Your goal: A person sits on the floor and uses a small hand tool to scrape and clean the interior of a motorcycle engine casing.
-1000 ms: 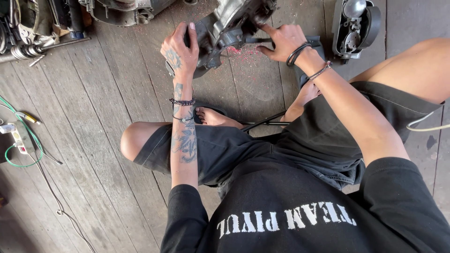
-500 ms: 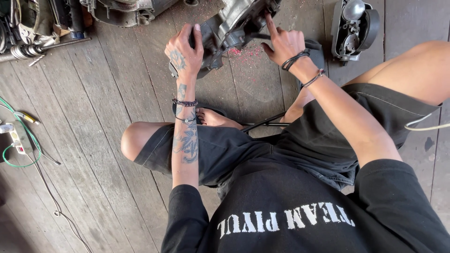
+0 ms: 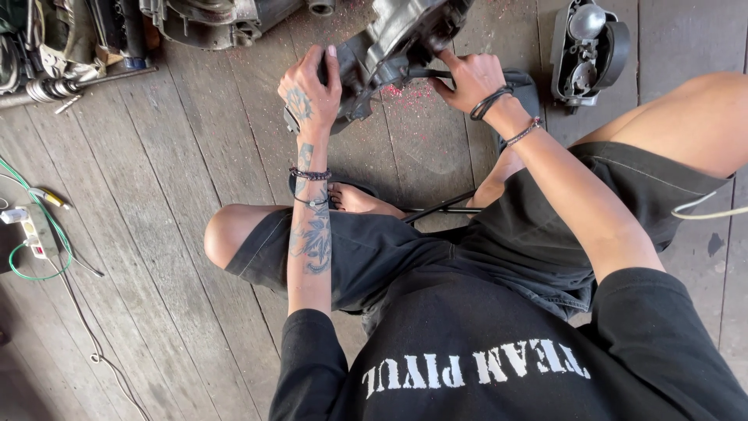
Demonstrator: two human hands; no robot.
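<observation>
Down on the wooden floor point(image 3: 156, 179) sits a grey engine casing point(image 3: 389, 43), tilted. Left hand point(image 3: 310, 92) has its fingers clamped over the near edge; right hand point(image 3: 470, 78) grips the other side. A headlight housing point(image 3: 588, 48) lies nearby.

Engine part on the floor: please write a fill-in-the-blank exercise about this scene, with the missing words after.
1. Both hands grip a grey metal engine part that rests on a floor made of ____.
2. The left hand holds the part's ____ side.
3. The right hand wears dark bands at the ____.

Missing words: wood; left; wrist
</observation>
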